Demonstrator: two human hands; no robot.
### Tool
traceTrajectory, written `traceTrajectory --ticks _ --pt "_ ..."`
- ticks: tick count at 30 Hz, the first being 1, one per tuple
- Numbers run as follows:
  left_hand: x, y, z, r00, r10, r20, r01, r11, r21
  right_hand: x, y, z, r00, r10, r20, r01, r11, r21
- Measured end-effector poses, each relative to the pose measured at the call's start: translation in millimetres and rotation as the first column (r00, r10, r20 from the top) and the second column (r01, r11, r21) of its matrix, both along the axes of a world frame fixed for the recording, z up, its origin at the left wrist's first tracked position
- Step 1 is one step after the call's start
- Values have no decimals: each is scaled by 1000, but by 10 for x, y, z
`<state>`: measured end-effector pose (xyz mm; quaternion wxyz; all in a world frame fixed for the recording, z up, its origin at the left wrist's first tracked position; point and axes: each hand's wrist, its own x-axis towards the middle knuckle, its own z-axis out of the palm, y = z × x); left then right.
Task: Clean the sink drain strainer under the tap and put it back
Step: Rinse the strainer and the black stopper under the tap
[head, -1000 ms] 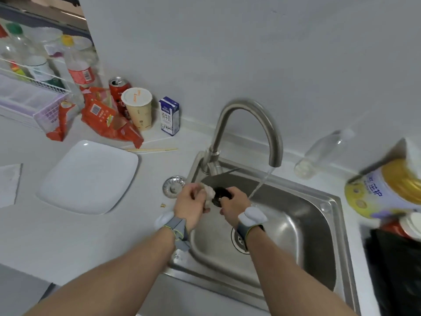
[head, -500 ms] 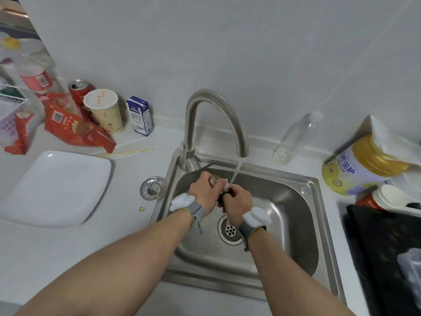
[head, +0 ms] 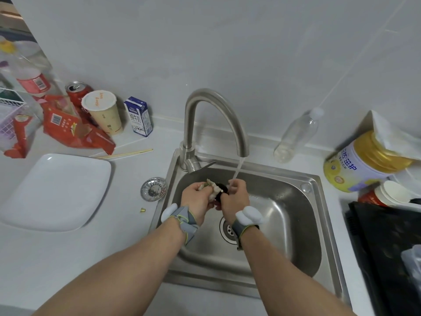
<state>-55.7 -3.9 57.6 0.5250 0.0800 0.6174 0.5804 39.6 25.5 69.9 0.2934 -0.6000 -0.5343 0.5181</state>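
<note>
Head view: two bare forearms reach over a stainless steel sink (head: 293,226) set in a white bench (head: 68,258).
Left hand (head: 197,201): fingers curled tight round a pale, crumpled wad of cloth or sponge (head: 213,190); which of the two cannot be told.
Right hand (head: 235,199): fingers closed on a small dark round piece (head: 222,187), mostly hidden between the hands.
Tap: curved steel tap (head: 214,124) runs a thin stream of water (head: 238,168) onto the right hand.
Sink basin: bare drain opening (head: 226,229), half covered by the right wrist.
Strainer: perforated round metal drain strainer (head: 153,189) lies on the bench just left of the sink rim, with pale matter in its bowl.
Bench, left: square white plate (head: 54,190), lidded paper cup (head: 103,111), blue-and-white milk carton (head: 139,116).
Bench, right: clear plastic bottle (head: 296,135), contents hard to make out; yellow tin (head: 364,160) partly cut off.
</note>
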Motion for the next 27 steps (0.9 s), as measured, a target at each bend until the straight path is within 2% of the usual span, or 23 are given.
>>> traceTrajectory --ticks 2,4,6,8,10,11,13,15,16,18,21,24,27 --pt "-59 -11 23 1000 17 6 -17 1000 13 1 -10 8 959 154 237 -196 966 166" --pt "-121 7 35 999 45 -9 -45 999 11 6 3 -2 869 259 423 -395 877 274" --pt "-187 29 34 998 42 -51 -43 999 -8 -7 45 18 810 318 492 -499 815 294" --pt "-221 51 53 996 -6 -91 5 1000 -16 -2 108 42 772 357 525 -543 801 252" --pt "-249 76 77 997 -26 -76 26 1000 1 5 132 49 798 363 480 -492 853 174" --pt "-262 89 96 999 -11 -34 12 1000 14 10 134 45 861 327 389 -400 908 125" --pt "-285 110 126 996 49 68 -52 998 41 25 136 36 988 136 77 -133 990 -48" --pt "-297 99 115 996 66 63 -69 996 52 30 125 40 976 -61 -208 11 972 -233" --pt "-283 81 104 999 42 10 -42 998 55 28 122 45 960 -99 -261 24 961 -274" --pt "-221 42 84 980 -55 -193 66 996 52 0 120 64 961 -92 -261 15 959 -283" --pt "-114 42 58 837 -258 -483 284 959 -21 -45 147 74 990 -17 -137 -15 973 -229" --pt "-76 95 62 736 -301 -606 311 946 -92 -44 181 84 994 34 -103 -59 964 -258" --pt "-96 119 75 642 -345 -685 348 927 -141 -54 165 106 987 -13 -162 -36 955 -294"
